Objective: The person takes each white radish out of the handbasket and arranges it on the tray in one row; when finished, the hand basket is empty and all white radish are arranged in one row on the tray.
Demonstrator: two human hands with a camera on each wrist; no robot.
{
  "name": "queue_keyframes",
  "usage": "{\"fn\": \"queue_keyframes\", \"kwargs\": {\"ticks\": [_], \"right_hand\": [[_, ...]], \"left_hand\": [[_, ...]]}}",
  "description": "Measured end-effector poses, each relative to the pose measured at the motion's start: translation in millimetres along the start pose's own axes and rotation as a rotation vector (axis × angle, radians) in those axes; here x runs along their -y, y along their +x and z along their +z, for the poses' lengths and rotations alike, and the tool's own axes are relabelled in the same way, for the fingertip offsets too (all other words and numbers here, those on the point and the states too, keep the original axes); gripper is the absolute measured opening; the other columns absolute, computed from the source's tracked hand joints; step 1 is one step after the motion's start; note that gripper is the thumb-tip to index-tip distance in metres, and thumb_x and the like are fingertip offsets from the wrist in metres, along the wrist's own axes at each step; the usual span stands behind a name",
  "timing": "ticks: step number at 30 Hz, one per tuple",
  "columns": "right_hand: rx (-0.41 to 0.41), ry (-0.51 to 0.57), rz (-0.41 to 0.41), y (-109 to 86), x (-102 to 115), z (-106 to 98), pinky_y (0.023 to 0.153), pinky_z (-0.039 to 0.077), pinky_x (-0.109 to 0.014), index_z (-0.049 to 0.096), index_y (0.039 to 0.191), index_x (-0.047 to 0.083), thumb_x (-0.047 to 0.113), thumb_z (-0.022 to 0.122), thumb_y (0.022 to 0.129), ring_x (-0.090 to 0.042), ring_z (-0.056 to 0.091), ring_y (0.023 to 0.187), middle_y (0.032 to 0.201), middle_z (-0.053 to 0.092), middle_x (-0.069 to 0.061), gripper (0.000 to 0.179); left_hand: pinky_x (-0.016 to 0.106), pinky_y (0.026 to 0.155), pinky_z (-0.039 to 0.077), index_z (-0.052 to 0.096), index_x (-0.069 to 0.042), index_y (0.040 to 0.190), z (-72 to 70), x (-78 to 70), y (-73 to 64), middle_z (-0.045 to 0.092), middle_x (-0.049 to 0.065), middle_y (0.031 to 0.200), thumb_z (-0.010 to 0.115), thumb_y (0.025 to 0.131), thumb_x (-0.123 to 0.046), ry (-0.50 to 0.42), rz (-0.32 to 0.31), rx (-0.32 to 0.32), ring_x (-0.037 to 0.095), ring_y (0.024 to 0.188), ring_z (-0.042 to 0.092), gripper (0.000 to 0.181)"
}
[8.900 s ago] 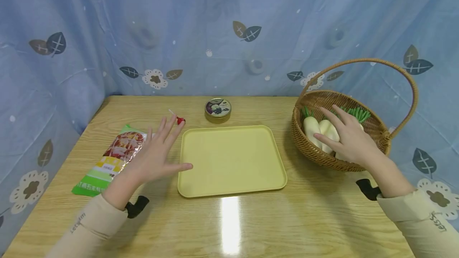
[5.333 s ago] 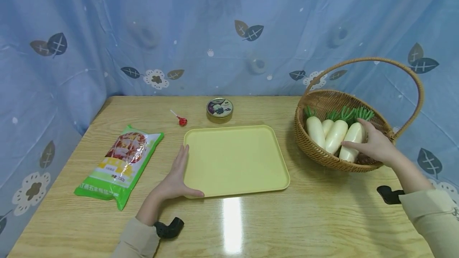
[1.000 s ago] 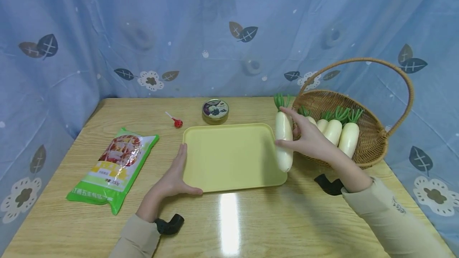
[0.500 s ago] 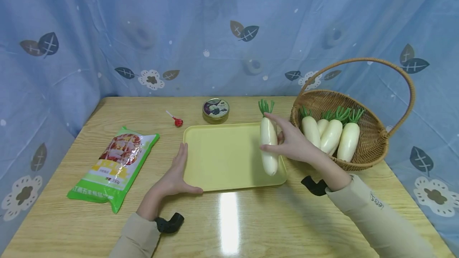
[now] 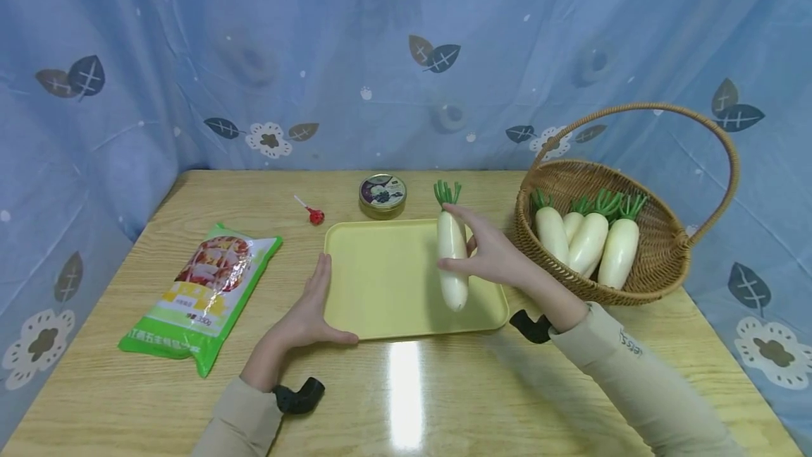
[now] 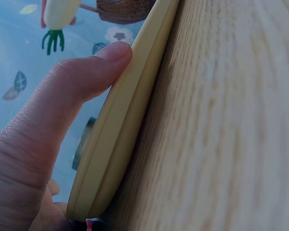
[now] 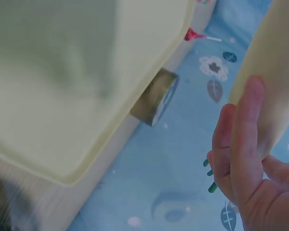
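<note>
In the head view, my right hand [image 5: 491, 252] grips a white radish [image 5: 452, 259] with green leaf stubs, upright over the right half of the pale yellow tray [image 5: 380, 273]. Fingers and thumb lie along the radish [image 7: 277, 72] in the right wrist view, which shows it raised off the tray [image 7: 86, 130]. My left hand [image 5: 311, 319] rests at the tray's near left corner, fingers straight along its left side. The left wrist view has that thumb [image 6: 86, 77] touching the tray's rim [image 6: 111, 130], which stands on the wooden table.
To the right stands a wicker basket [image 5: 660, 259] with a tall handle, holding several more radishes [image 5: 586, 242]. A round tin [image 5: 383, 196] and a red lollipop [image 5: 316, 216] lie behind the tray. A green food bag [image 5: 203, 295] lies at the left. A blue curtain [image 5: 355, 90] hangs behind.
My right hand has carried the radish left from beside the basket to over the tray. Earlier it reached into the basket. My left hand has stayed at the tray corner during the last second.
</note>
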State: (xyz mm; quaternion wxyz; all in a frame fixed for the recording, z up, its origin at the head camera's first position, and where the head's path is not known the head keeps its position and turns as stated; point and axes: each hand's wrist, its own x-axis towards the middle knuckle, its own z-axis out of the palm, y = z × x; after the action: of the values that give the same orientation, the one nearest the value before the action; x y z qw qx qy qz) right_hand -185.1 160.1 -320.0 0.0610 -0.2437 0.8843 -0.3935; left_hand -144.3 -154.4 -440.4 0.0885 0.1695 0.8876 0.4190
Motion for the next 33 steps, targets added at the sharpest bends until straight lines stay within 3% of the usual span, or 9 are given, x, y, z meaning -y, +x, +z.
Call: {"fn": "queue_keyframes", "kwargs": {"ticks": [15, 23, 33], "right_hand": [[0.065, 0.117, 0.013, 15.6, 5, 24, 0.051, 0.053, -0.029, 0.024, 0.144, 0.006, 0.015, 0.075, 0.073, -0.020, 0.061, 0.060, 0.139, 0.030, -0.023, 0.088], [0.088, 0.121, 0.059, 20.6, 4, 35, 0.053, 0.053, -0.029, 0.025, 0.144, 0.011, 0.017, 0.076, 0.073, -0.018, 0.060, 0.059, 0.136, 0.032, -0.021, 0.087], [0.118, 0.148, 0.060, 33.0, 1, 52, 0.051, 0.054, -0.031, 0.025, 0.144, 0.011, 0.018, 0.076, 0.072, -0.021, 0.061, 0.061, 0.137, 0.031, -0.020, 0.088]], "left_hand": [[0.052, 0.108, -0.001, -0.015, -0.005, 0.144, -0.9, 1.1, -0.5, -0.018, 0.013, 0.150, 0.086, 0.053, -0.045, 0.000, -0.001, -0.005, 0.031, 0.136, -0.012, 0.142], [0.052, 0.108, 0.000, -0.014, -0.004, 0.144, 2.1, 0.4, 2.0, -0.018, 0.014, 0.150, 0.087, 0.050, -0.044, 0.002, 0.016, -0.006, 0.032, 0.136, -0.011, 0.144], [0.053, 0.108, 0.000, -0.014, -0.004, 0.144, -0.1, -0.1, 0.4, -0.018, 0.015, 0.149, 0.088, 0.048, -0.043, -0.001, 0.006, -0.015, 0.033, 0.136, -0.010, 0.145]]}}
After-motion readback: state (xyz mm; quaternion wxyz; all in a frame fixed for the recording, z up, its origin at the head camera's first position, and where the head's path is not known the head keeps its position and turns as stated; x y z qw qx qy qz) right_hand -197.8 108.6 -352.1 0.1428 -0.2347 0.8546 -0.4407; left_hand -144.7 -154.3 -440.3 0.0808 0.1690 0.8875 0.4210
